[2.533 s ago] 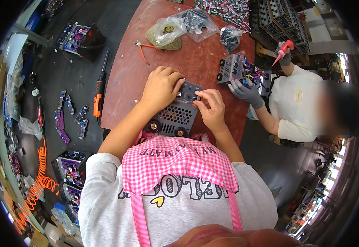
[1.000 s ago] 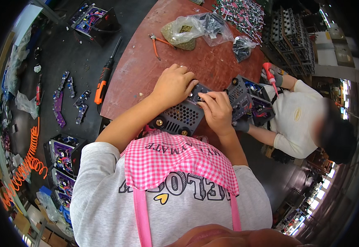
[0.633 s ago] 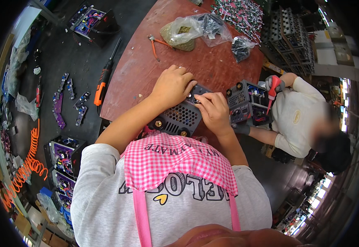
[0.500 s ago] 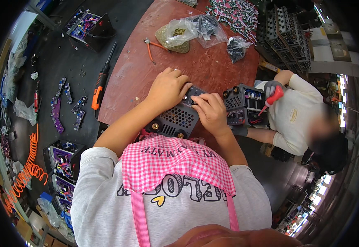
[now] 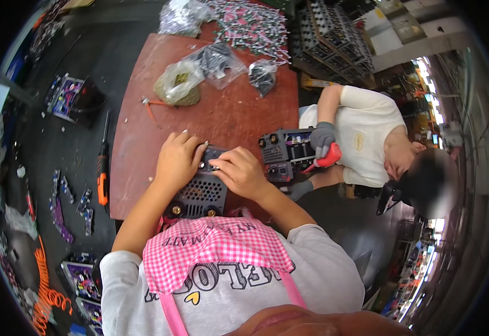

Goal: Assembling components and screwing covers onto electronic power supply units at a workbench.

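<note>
Grey vented housing [image 5: 202,193] is sitting at the near edge of the red bench [image 5: 227,124], both hands working at its dark panel [image 5: 213,152].

The left hand [image 5: 178,159] is curling its fingers over the panel's left side, apparently bracing it, though how firmly is not showing. The right hand [image 5: 240,172] is bending thumb and forefinger together over the panel's right part; whether they are gripping a small piece, I cannot tell. Good handling is probably depending on the left hand holding the housing steady, so that the right fingertips are bearing squarely on the panel rather than dragging sideways. Orange-handled pliers [image 5: 150,109] are lying toward the bench's left edge, well apart from the right hand.
</note>
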A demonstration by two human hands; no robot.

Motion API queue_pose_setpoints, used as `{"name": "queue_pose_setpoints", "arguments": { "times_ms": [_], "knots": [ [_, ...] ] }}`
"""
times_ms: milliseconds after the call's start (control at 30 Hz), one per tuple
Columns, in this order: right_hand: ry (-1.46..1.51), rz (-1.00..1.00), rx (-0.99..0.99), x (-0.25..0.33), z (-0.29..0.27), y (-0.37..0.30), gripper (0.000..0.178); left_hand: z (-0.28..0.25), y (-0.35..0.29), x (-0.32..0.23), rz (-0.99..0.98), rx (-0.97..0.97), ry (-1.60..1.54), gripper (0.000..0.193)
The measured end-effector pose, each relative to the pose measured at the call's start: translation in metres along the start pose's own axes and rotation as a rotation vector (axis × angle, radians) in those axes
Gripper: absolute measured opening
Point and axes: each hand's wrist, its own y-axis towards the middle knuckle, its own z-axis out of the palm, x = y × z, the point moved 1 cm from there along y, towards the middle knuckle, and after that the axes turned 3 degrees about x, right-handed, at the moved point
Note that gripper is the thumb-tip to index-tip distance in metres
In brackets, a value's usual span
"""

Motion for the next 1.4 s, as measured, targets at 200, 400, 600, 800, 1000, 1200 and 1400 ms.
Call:
{"name": "queue_pose_setpoints", "arguments": {
  "times_ms": [200,400,600,800,1000,1200,1400],
  "knots": [
    [-0.004,0.006,-0.051,-0.005,-0.003,0.000,0.028,0.002,0.007,-0.003,-0.006,0.027,0.013,0.011],
    [-0.003,0.032,-0.036,0.000,0.000,-0.007,0.026,0.001,0.003,-0.006,-0.044,0.053,0.013,0.010],
    [0.116,0.101,-0.022,-0.003,0.005,-0.008,0.023,0.000,-0.005,-0.002,-0.045,0.052,0.064,0.014],
    [0.500,0.506,-0.031,-0.009,-0.001,-0.012,0.026,0.006,0.002,0.007,-0.024,0.080,0.047,0.015],
    [0.620,0.592,0.001,-0.012,0.006,-0.018,0.026,0.007,-0.002,0.009,-0.045,0.049,0.014,0.015],
    [0.444,0.554,0.076,0.004,-0.001,-0.010,0.025,0.006,-0.006,0.010,-0.041,0.048,0.009,0.015],
    [0.105,0.231,0.008,0.013,0.001,-0.003,0.028,0.007,-0.007,0.011,-0.031,0.047,0.002,0.016]
  ]
}}
